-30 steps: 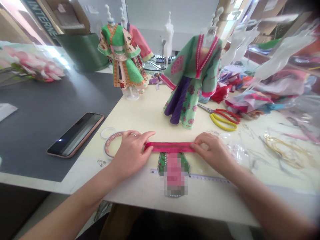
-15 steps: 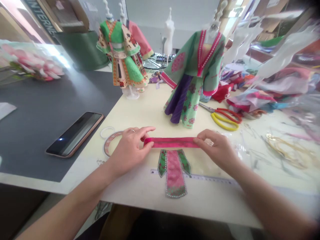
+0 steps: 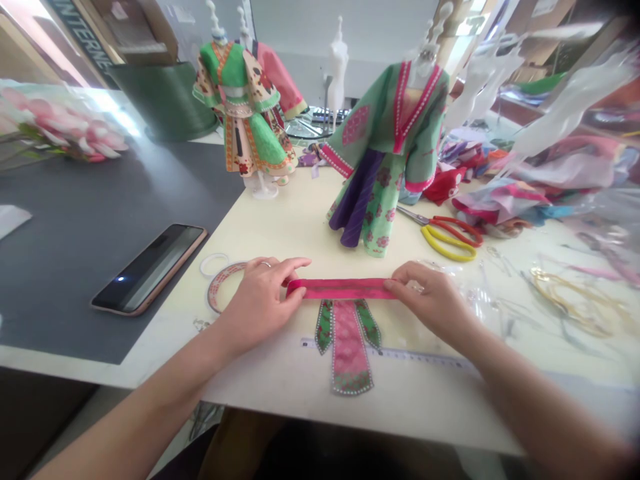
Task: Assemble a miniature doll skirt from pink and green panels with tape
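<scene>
A flat pink fabric band (image 3: pixel 340 289) lies across the cream table (image 3: pixel 280 233), pinched at its left end by my left hand (image 3: pixel 260 303) and at its right end by my right hand (image 3: pixel 430 300). Just below the band's middle sits a green and pink beaded garment piece (image 3: pixel 347 347) with a long central panel and short side tabs. Its top edge is hidden behind or under the band. A metal ruler (image 3: pixel 425 357) runs beneath the piece, and a ring of patterned tape (image 3: pixel 225 287) lies close to my left hand.
Behind the band stands a green kimono-style doll dress (image 3: pixel 385 153) on a stand, with orange-handled scissors (image 3: pixel 443 237) to its right. A phone (image 3: pixel 149 270) lies on a dark mat (image 3: pixel 100 227) at left. Fabric scraps (image 3: pixel 520 197) are heaped at right, and gold cord (image 3: pixel 570 300) lies nearby.
The band has risen slightly off the garment piece's top, and the piece now shows sharply. My right hand has shifted a little left along the band since the previous frame.
</scene>
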`<state>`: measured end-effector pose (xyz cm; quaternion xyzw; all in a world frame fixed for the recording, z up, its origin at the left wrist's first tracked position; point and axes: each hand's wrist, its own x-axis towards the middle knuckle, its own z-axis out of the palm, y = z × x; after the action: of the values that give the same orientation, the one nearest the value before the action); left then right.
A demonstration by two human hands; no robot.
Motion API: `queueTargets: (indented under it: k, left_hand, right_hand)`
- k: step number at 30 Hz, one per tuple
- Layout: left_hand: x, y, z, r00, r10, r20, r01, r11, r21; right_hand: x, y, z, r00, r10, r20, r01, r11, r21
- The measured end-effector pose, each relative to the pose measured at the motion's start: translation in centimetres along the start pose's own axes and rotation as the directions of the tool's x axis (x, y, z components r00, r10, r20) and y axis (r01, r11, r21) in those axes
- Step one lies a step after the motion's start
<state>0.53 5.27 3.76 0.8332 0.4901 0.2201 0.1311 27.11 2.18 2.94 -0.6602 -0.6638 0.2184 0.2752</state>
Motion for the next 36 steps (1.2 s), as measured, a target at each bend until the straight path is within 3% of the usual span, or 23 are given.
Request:
queueTargets:
  k: [16,36]
  left_hand:
    - [0.04,0.17,-0.04,1.0,-0.002,0.028,0.002,1.0,-0.008]
    - [-0.21,0.22,-0.03,0.995,0.086,0.059,-0.091,0.993,0.072]
  right_hand:
    - [0.0,-0.06,-0.02,1.0,-0.015,-0.006,0.015,1.0,-0.007]
    - [-0.13,0.32,0.15,0.992,-0.117,0.036,0.121,0.982,-0.145]
